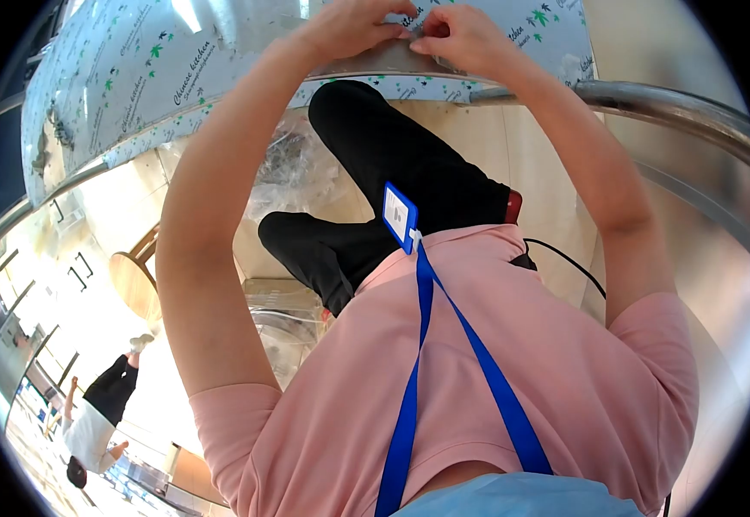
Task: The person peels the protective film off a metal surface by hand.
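At the top of the view both hands work close together over a metal-looking worktop (pixel 245 65) covered in printed film with green leaves and "Chinese kitchen" lettering. My left hand (pixel 353 28) has its thumb and fingers pinched together. A hand's breadth or less to its right, my right hand (pixel 469 41) is curled, thumb against the index finger. Something small and pale shows between the fingertips, too small to name. A greyish, unprinted-looking patch (pixel 396 59) of the surface lies just below the fingers.
A metal tube (pixel 668 103) runs along the worktop's near edge. Crumpled clear plastic (pixel 293 168) lies on the floor by my legs. A round wooden stool (pixel 133 284) stands to the left. Farther off is another person (pixel 103 409). A blue lanyard with a badge (pixel 401 215) hangs in front of me.
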{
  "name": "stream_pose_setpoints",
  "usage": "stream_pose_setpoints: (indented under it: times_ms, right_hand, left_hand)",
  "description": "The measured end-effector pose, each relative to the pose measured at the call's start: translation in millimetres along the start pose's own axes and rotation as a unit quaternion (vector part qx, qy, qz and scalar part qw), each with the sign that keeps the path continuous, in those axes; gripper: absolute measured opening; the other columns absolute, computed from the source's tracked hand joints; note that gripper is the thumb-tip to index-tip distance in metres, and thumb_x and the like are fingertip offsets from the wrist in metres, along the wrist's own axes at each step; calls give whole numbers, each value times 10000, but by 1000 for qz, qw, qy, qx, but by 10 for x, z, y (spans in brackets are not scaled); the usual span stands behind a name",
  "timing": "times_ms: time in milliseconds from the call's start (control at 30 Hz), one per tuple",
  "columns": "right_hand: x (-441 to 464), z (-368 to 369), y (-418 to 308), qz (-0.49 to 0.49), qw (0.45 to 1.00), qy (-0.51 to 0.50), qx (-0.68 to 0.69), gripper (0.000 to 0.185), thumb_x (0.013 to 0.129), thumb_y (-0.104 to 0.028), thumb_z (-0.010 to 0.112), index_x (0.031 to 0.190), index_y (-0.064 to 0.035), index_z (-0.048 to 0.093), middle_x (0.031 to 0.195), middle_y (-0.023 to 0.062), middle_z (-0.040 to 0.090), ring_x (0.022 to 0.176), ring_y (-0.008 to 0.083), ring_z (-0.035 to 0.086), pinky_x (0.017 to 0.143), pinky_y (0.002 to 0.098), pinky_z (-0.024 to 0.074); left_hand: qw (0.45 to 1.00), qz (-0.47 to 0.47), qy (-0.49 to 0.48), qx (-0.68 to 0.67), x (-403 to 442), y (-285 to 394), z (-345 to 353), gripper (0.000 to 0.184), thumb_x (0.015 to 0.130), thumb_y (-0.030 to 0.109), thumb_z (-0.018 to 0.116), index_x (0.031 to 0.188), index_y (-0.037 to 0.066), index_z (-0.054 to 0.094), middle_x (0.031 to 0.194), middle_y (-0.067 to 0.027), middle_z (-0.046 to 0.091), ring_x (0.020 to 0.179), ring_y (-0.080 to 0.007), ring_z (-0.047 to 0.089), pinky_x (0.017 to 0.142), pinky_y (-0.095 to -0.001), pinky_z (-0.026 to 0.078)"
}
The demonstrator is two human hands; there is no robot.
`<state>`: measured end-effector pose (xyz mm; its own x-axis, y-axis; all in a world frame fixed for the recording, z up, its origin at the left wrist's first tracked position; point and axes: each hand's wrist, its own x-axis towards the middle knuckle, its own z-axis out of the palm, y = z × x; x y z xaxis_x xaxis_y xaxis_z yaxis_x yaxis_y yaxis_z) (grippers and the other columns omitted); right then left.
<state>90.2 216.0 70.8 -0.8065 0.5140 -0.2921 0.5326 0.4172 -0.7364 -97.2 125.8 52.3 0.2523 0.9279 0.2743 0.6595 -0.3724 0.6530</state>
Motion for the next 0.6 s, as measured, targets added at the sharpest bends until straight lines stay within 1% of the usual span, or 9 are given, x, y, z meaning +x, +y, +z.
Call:
stream_pose_setpoints:
  times_ms: [100, 200, 300, 400, 500, 600]
  right_hand:
    - [-49, 76, 109, -104, 978, 100, -149, 213, 767, -168, 753, 829, 18, 671, 699, 132, 672, 613, 228, 636, 600, 340, 500]
    - [16, 123, 83, -47, 975, 74, -204, 261, 815, -257, 714, 915, -18, 684, 845, 149, 689, 845, 330, 648, 762, 405, 495]
    - [137, 162, 210, -73, 979, 75, -175, 235, 811, -230, 707, 902, -14, 686, 828, 150, 690, 821, 330, 651, 749, 403, 501]
    - [169, 129, 235, -83, 983, 69, -151, 215, 813, -205, 694, 892, -5, 684, 827, 156, 691, 780, 328, 651, 722, 396, 505]
    - [128, 106, 167, -56, 985, 69, -147, 211, 808, -196, 690, 892, -2, 685, 807, 156, 687, 747, 317, 650, 697, 386, 504]
    - [105, 119, 209, -56, 989, 86, -108, 211, 797, -196, 695, 874, 1, 681, 789, 155, 681, 737, 303, 646, 694, 379, 500]
  left_hand:
    - [993, 34, -44, 103, 19, -78, 4, 107, 836, 130, 621, 914, 57, 629, 909, -122, 588, 936, -341, 573, 839, -404, 469]
    - [975, 62, -95, 191, 66, -146, 50, 107, 835, 159, 628, 901, 74, 615, 905, -113, 594, 920, -321, 588, 822, -404, 477]
    - [966, 78, -95, 229, 88, -121, 103, 119, 836, 178, 631, 900, 80, 609, 903, -112, 595, 898, -304, 601, 797, -404, 482]
    - [967, 89, -69, 230, 52, -90, 82, 112, 838, 163, 620, 899, 71, 603, 896, -116, 591, 874, -300, 606, 774, -406, 484]
    - [968, 81, -56, 232, 16, -44, 62, 103, 841, 148, 609, 896, 63, 594, 885, -117, 581, 868, -305, 599, 766, -409, 482]
    - [972, 87, -43, 213, 9, -52, 62, 103, 843, 138, 601, 901, 54, 585, 876, -122, 570, 857, -312, 591, 766, -414, 479]
